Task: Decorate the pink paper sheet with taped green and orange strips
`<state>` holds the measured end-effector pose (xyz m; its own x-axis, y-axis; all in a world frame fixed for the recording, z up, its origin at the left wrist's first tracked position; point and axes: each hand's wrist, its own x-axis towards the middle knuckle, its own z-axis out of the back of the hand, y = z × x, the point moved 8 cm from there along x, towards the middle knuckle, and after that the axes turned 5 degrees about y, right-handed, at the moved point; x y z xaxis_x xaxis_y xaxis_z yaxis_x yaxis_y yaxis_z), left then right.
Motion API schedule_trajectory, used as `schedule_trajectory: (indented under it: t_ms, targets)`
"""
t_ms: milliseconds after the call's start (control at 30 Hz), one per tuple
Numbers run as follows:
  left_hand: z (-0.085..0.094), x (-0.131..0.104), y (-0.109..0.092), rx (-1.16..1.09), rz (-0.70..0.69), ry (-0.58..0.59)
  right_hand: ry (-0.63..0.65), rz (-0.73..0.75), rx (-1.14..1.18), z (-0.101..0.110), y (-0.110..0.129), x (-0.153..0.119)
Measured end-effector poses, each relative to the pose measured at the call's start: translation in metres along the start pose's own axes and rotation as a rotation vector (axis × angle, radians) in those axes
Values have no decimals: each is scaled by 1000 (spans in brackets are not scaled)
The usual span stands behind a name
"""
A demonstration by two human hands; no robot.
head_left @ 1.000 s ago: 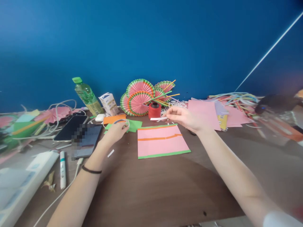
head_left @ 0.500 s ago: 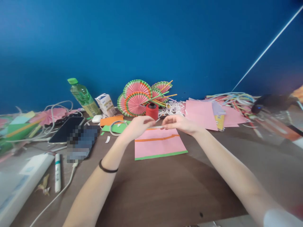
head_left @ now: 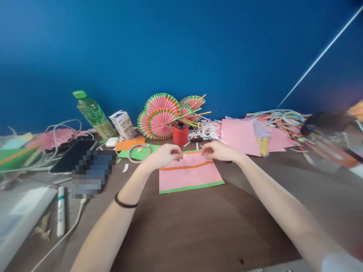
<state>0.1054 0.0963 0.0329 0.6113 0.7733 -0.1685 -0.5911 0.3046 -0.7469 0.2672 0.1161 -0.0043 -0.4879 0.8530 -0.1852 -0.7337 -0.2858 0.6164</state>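
A pink sheet of paper [head_left: 190,176] lies flat on the table, with a green strip [head_left: 193,187] along its near edge and an orange strip [head_left: 185,167] across its middle. Another orange band shows at its far edge, between my hands. My left hand [head_left: 164,156] is over the sheet's far left part, its fingers closed near a small white bit; what they hold is too small to name. On the far right corner, my right hand [head_left: 217,152] has its fingers curled together and pointing down, hiding whatever is in them.
Behind the sheet stand a red thread spool [head_left: 180,135] and pleated paper fans [head_left: 162,122]. Pink sheets [head_left: 242,136] lie to the right. Leftward are a green-capped bottle [head_left: 95,115], a small carton [head_left: 123,124], phones [head_left: 95,175], a marker [head_left: 61,211] and cables.
My hands have moved apart, and the pale strip stretched between them no longer shows there. Both are lower on the sheet's far edge. The view has shifted slightly.
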Motion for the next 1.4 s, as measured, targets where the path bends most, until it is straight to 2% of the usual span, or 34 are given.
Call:
schedule_trajectory:
  t_ms: [67,167,467,733,1000,1133,1400]
  targets:
    - [-1,1,4,-14,26,21,95,14,-78,-10,-4,2]
    - [-1,2,5,-20,45,28,189,60,-69,-21,-7,4]
    - [4,3,3,-103,12,-15,259,80,33,-23,-24,11]
    - [1,6,5,-111,24,0,245,47,47,-20,-24,8]
    - [-24,20,33,84,4,187,256,33,45,-16,-29,5]
    - [-25,22,41,61,28,207,263,66,62,-15,-27,5]
    - [-25,21,40,13,34,215,259,49,38,-14,-27,5]
